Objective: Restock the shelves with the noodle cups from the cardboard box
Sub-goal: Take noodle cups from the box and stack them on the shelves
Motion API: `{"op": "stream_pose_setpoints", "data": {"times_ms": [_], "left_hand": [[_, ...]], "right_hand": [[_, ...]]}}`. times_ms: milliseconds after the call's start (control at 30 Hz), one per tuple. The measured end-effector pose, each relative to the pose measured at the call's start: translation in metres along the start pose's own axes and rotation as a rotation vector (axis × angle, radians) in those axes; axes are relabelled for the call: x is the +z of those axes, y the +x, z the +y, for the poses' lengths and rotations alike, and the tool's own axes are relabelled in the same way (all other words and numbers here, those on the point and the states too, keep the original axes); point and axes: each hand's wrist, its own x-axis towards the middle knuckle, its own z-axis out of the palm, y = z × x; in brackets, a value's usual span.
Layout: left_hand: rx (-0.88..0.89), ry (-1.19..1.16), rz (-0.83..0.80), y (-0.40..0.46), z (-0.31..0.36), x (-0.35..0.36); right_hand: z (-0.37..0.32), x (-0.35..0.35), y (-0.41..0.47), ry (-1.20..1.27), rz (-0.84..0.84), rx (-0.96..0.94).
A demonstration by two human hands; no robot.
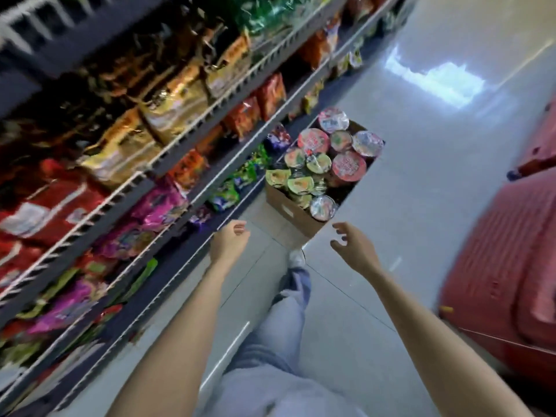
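cardboard box is sitting mid-frame just above both empty, loosely curled hands, right hand nearer than left hand.

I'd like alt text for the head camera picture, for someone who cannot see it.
Two empty hands, left hand and right hand, reach toward an open cardboard box of noodle cups on the tiled floor. Shelves of snack packets run along the left.
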Motion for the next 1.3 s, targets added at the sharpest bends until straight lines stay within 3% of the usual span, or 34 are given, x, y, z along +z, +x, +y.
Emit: {"op": "stream_pose_setpoints", "data": {"times_ms": [133,233,400,500,700,900,1067,1167,1300], "left_hand": [[0.092,0.019,-0.101,0.081,0.050,0.061],[0.128,0.204,-0.101,0.144,0.077,0.106],[0.216,0.483,-0.193,0.234,0.097,0.185],[0.190,0.548,-0.243,0.268,0.084,0.233],[0.155,0.493,-0.098,0.326,0.042,0.299],[0.190,0.524,0.024,0.360,0.033,0.308],[0.236,0.478,0.143,0.385,0.049,0.295],[0.311,0.456,0.229,0.421,0.064,0.289],[0.293,0.569,0.106,0.471,0.079,0.297]], "right_hand": [[0.039,-0.017,0.086,-0.002,0.007,0.086],[0.064,-0.021,0.157,-0.012,-0.051,0.087],[0.115,0.001,0.257,-0.070,-0.126,0.042],[0.147,0.033,0.299,-0.143,-0.204,-0.091],[0.188,0.126,0.349,-0.494,-0.362,-0.419],[0.194,0.149,0.377,-0.540,-0.428,-0.491],[0.191,0.119,0.409,-0.316,-0.218,-0.262],[0.196,0.112,0.438,-0.309,-0.162,-0.264],[0.202,0.122,0.448,-0.303,-0.084,-0.331]]}}
